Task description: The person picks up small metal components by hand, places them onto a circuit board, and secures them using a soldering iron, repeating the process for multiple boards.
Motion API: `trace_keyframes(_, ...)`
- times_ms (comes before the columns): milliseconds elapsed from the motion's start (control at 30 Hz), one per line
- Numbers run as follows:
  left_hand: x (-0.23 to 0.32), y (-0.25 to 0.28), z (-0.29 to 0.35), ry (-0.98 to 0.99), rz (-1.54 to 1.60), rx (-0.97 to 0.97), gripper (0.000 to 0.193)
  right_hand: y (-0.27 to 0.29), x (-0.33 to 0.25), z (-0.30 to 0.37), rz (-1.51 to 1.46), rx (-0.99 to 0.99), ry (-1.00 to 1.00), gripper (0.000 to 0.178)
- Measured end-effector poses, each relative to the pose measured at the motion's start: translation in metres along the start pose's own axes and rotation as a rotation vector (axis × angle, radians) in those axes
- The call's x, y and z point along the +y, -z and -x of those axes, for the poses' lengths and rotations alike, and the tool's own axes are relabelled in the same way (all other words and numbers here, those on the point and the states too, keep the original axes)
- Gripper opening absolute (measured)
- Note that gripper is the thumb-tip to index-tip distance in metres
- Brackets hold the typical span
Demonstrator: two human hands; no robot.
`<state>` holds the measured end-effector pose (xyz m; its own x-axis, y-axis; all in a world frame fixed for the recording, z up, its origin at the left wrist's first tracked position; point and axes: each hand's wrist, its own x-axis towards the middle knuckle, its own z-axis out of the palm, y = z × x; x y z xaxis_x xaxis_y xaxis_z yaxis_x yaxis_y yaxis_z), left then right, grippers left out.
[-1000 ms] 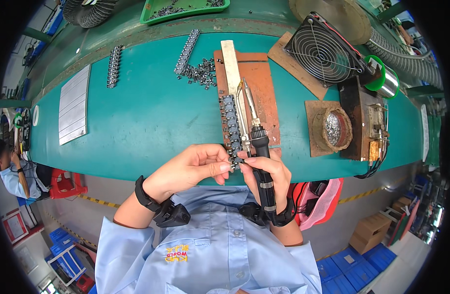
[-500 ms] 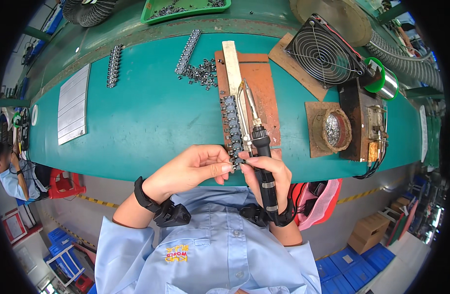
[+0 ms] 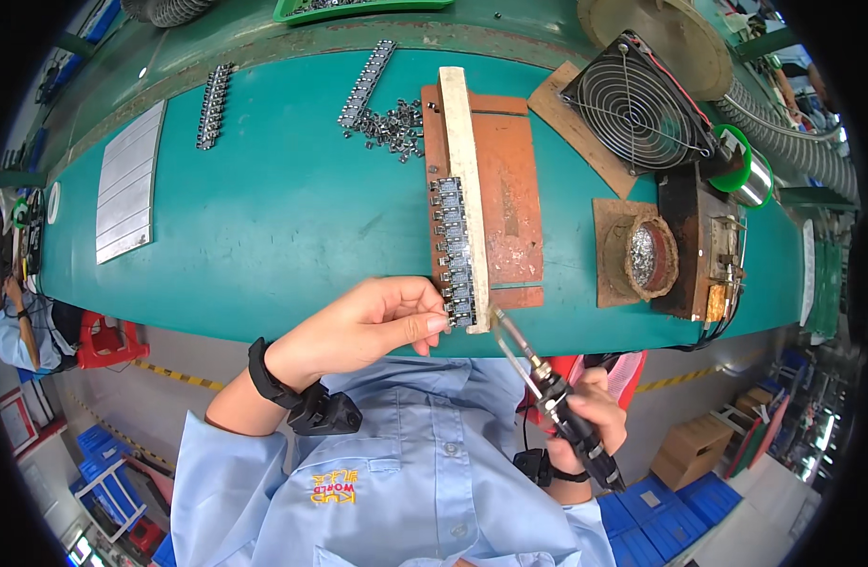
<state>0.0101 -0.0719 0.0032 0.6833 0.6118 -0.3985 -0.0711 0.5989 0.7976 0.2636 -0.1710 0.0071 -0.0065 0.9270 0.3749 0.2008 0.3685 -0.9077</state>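
Observation:
My left hand point(image 3: 382, 319) is closed, thumb and finger pinching the left edge of a small black electronic component at the near end of a row of such components point(image 3: 453, 246). This row lies along the left side of a pale wooden bar point(image 3: 464, 142), on a reddish-brown board point(image 3: 511, 208). My right hand point(image 3: 593, 420) is wrapped round the black handle of a soldering iron point(image 3: 576, 427). The iron slants up and left, with a thin metal tube beside its shaft. Its tip is just right of the bar's near end, apart from the components.
A loose pile of small parts point(image 3: 391, 130) and two more component rows point(image 3: 368, 83) point(image 3: 213, 106) lie farther back. A grooved metal plate point(image 3: 132, 184) is at left. To the right stand a fan point(image 3: 632, 104), a solder spool point(image 3: 753, 180) and a round pot point(image 3: 646, 255).
My right hand has drawn the soldering iron back from over the board, toward me and to the right, and turned it leftward. My left hand stays at the row's near end.

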Motion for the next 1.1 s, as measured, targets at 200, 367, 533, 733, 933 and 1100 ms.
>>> trace_keyframes(200, -0.001, 0.000, 0.000, 0.002, -0.011, -0.016, 0.014, -0.007, -0.004, -0.007, 0.069, -0.094, 0.076, 0.034)
trace_keyframes(367, -0.003, 0.001, -0.001, -0.007, -0.004, -0.022, 0.014, -0.007, -0.004, -0.009, 0.079, -0.164, 0.078, 0.034)
trace_keyframes(533, -0.004, 0.001, 0.000, -0.026, -0.004, -0.026, 0.014, -0.008, -0.004, -0.009, 0.076, -0.170, 0.082, 0.034)
trace_keyframes(733, -0.004, 0.001, 0.000, -0.023, -0.004, -0.016, 0.014, -0.007, -0.002, -0.006, 0.098, -0.170, 0.088, 0.035)
trace_keyframes(933, -0.004, 0.000, 0.000, -0.022, -0.003, -0.009, 0.015, -0.006, -0.002, -0.003, 0.075, -0.132, 0.082, 0.035)
trace_keyframes(1100, -0.003, 0.000, -0.001, -0.001, -0.022, 0.003, 0.015, -0.008, -0.002, -0.004, 0.070, -0.137, 0.077, 0.035)
